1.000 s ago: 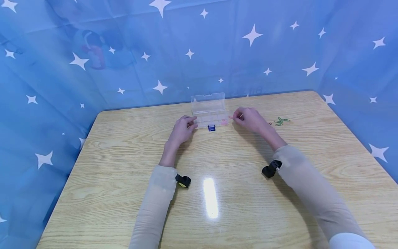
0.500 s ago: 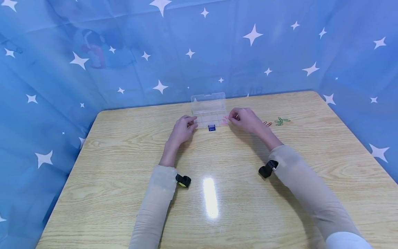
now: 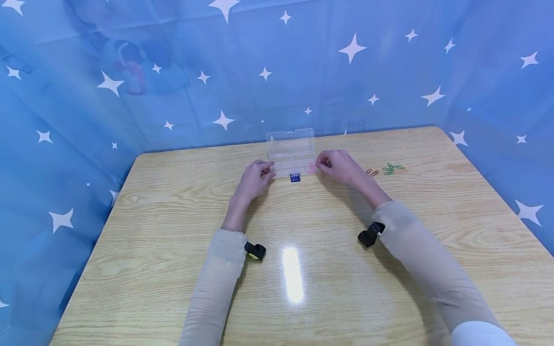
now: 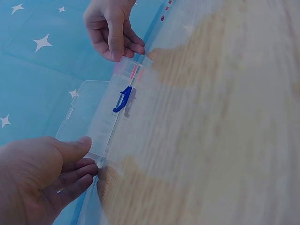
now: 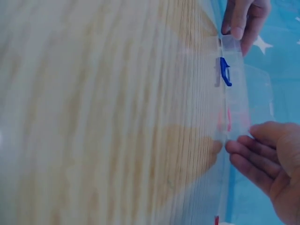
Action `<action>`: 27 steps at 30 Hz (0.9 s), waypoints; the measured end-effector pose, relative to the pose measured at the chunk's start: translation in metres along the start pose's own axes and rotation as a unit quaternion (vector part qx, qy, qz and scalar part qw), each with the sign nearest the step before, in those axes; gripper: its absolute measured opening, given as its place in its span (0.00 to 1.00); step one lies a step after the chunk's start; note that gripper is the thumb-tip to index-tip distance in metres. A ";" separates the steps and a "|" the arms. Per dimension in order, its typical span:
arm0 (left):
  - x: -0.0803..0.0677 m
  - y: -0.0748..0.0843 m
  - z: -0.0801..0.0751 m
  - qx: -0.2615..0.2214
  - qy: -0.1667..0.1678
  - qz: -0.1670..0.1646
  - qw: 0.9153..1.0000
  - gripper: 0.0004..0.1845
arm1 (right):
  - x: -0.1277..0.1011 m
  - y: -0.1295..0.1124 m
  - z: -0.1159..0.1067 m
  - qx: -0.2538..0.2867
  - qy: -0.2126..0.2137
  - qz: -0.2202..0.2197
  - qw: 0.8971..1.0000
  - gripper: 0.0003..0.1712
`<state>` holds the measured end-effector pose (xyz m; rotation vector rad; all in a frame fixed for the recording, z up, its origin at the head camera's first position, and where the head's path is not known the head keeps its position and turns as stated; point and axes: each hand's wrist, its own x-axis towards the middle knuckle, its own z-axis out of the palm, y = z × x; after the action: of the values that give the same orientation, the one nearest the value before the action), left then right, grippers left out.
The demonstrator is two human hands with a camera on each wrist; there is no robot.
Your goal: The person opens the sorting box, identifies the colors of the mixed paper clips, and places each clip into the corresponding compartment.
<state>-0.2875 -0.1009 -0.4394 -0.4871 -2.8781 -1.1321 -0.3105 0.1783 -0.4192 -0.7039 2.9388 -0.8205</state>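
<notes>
A clear plastic compartment box sits near the table's far edge, its lid raised at the back. A blue clasp hangs at its front. Pink paper clips lie in the rightmost compartment. My left hand holds the box's left end, thumb above and fingers at the side. At the other end is my right hand, thumb and fingers slightly apart right at the edge; no clip shows between them in the right wrist view.
Two red paper clips and several green paper clips lie on the wooden table to the right of the box. A blue star-patterned curtain hangs behind the table. Black wrist cameras sit on both sleeves.
My right hand carried a pink paper clip leftward to the box's right compartment, and its fingers no longer show it. The red clips came into fuller view. My left hand stayed put.
</notes>
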 end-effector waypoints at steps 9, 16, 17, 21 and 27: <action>0.000 0.000 0.000 0.003 -0.001 -0.002 1.000 0.21 | 0.000 0.000 0.000 0.010 -0.001 0.003 1.000 0.08; 0.001 0.000 0.001 0.004 0.000 -0.001 1.000 0.21 | -0.005 0.003 -0.001 0.018 0.013 0.005 1.000 0.07; 0.000 0.000 0.001 0.003 0.000 -0.002 1.000 0.21 | -0.005 0.004 -0.002 0.018 0.014 0.007 1.000 0.07; 0.000 0.000 0.000 0.004 0.001 -0.003 1.000 0.21 | -0.008 0.007 -0.004 0.020 0.014 0.014 1.000 0.07; 0.000 0.001 0.001 0.004 0.003 -0.002 1.000 0.21 | -0.011 0.012 -0.008 0.017 0.014 0.024 0.999 0.06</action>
<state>-0.2872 -0.1003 -0.4395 -0.4787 -2.8793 -1.1190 -0.3065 0.1964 -0.4199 -0.6234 2.9462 -0.8821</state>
